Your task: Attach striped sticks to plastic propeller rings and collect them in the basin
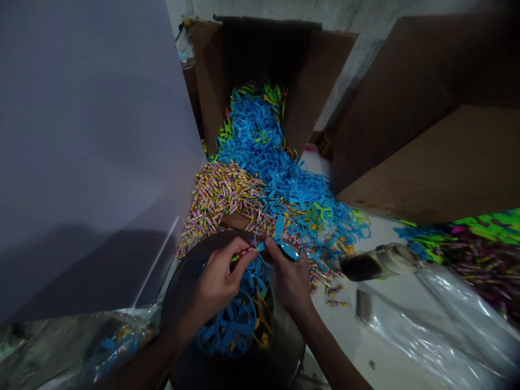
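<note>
My left hand [222, 273] pinches a small multicoloured stick [242, 253] between thumb and fingers. In my right hand [290, 273] is a blue ringed propeller [280, 230], its round rim and blades standing above my fingers. The end of the stick meets the propeller near its left side; whether the two are joined I cannot tell. Below my hands is a dark round tub [182, 303] with blue ringed propellers [231, 327] and an orange one [265, 322] in it.
Behind the tub lie a heap of multicoloured sticks [223, 189] and a blue propeller pile [268, 146] spilling from an open cardboard box [325, 70]. At right are another cardboard box [439, 168], a dark-ended cylindrical object [377, 261] and clear plastic bags [439, 336]. A grey panel [93, 135] stands left.
</note>
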A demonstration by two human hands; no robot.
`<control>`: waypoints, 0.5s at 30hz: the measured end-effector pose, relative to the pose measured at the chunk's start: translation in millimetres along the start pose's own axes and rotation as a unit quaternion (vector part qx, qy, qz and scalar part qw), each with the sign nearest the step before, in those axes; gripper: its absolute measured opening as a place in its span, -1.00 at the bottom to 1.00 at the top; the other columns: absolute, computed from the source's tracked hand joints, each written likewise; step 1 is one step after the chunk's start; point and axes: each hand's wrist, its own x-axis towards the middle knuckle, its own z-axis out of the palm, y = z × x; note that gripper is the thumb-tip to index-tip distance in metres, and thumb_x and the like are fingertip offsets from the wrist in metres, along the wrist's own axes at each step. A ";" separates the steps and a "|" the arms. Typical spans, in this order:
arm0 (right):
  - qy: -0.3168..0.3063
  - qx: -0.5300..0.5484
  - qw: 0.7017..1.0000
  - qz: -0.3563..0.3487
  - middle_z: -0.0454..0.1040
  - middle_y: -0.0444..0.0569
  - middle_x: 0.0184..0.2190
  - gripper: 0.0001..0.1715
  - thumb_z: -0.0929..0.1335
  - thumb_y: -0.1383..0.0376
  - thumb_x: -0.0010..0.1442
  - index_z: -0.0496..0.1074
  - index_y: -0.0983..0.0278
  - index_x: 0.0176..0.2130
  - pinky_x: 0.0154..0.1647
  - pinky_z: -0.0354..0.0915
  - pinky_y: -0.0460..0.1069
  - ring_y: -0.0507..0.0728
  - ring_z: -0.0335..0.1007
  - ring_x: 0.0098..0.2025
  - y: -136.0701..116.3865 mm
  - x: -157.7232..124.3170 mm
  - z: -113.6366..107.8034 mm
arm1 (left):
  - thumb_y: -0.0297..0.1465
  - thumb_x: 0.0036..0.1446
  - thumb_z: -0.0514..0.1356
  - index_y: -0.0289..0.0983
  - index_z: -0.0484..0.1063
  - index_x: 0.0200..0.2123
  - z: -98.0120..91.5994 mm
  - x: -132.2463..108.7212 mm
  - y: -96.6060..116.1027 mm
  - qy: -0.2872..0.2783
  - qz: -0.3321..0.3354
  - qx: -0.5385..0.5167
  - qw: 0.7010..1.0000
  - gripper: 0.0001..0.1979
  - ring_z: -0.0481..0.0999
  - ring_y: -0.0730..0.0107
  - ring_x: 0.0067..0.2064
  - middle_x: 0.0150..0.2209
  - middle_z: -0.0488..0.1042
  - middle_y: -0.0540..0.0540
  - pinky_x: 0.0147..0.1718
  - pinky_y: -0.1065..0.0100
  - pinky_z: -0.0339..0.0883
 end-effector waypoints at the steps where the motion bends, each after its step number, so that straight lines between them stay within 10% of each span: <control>1: 0.005 -0.020 1.000 -0.017 0.63 -0.11 -0.36 -0.81 0.55 0.20 0.04 0.61 0.25 -0.34 -0.17 0.47 0.03 0.14 0.56 -0.30 1.7 -0.1 -1.9 | -0.28 0.35 0.07 -0.22 0.40 -0.29 0.2 -0.2 1.1 0.005 -0.002 0.009 1.000 -0.80 0.43 0.42 -0.33 -0.38 0.44 0.05 -0.39 0.45 0.18; 11: -0.035 -0.015 0.999 0.023 0.63 -0.09 -0.36 -0.75 0.53 0.13 0.06 0.61 0.22 -0.28 -0.18 0.47 0.07 0.16 0.57 -0.34 14.1 2.6 -3.9 | -0.25 0.32 0.10 -0.23 0.39 -0.31 -2.1 8.4 -15.9 -0.015 0.004 -0.014 1.000 -0.80 0.40 0.42 -0.35 -0.40 0.42 0.04 -0.36 0.45 0.22; 15: -0.079 -0.062 0.994 0.045 0.65 0.09 -0.27 -0.36 0.33 -0.22 0.16 0.61 0.23 -0.17 -0.18 0.45 0.14 0.25 0.58 -0.29 19.0 24.6 -33.4 | -0.21 0.28 0.14 -0.24 0.47 -0.32 -34.3 6.9 -20.4 -0.084 0.018 0.014 0.996 -0.75 0.45 0.39 -0.33 -0.40 0.49 0.01 -0.34 0.42 0.26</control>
